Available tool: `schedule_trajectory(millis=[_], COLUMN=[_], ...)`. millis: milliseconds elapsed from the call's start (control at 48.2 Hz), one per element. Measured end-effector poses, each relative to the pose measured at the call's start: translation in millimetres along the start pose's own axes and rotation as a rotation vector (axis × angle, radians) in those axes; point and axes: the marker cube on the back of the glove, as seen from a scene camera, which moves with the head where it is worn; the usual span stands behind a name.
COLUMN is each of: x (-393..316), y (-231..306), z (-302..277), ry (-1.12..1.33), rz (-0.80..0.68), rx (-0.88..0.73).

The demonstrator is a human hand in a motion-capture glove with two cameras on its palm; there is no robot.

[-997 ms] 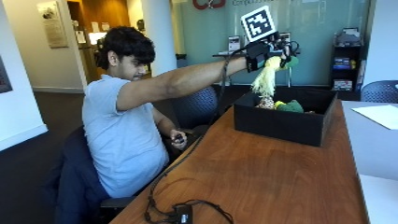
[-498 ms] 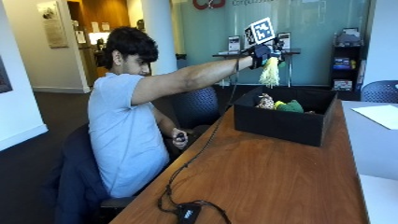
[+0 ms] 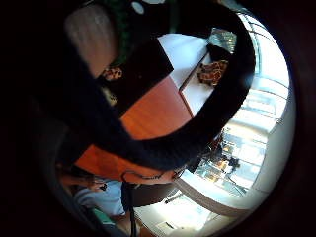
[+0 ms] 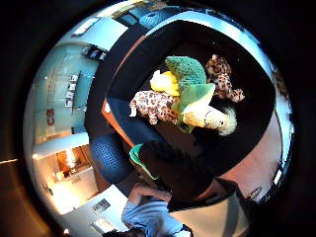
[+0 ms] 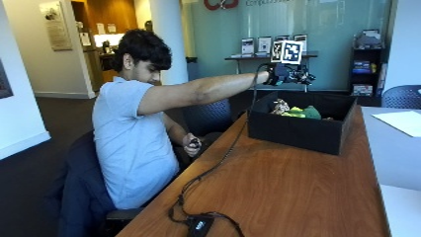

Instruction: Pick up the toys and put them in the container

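- I am holding my gloved right hand [image 5: 289, 75] above the black container [image 5: 299, 131], fingers released, grasping nothing.
- The toys [image 4: 185, 101] are lying inside the container on the wooden table [image 5: 283, 187].

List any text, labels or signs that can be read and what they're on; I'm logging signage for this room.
Glass wall: red letters, cut off at the frame's top, and small grey lettering, too blurred to read.
Poster on the wall: too small to read.
Framed displays on the shelf: unreadable.
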Motion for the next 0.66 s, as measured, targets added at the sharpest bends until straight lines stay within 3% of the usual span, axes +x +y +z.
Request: schedule_trajectory(millis=[436, 664], x=[83, 117], y=[76, 114], z=[-26, -22], ry=[-0.076, -0.046], rz=[0.14, 0.115], rx=[0.123, 0.136])
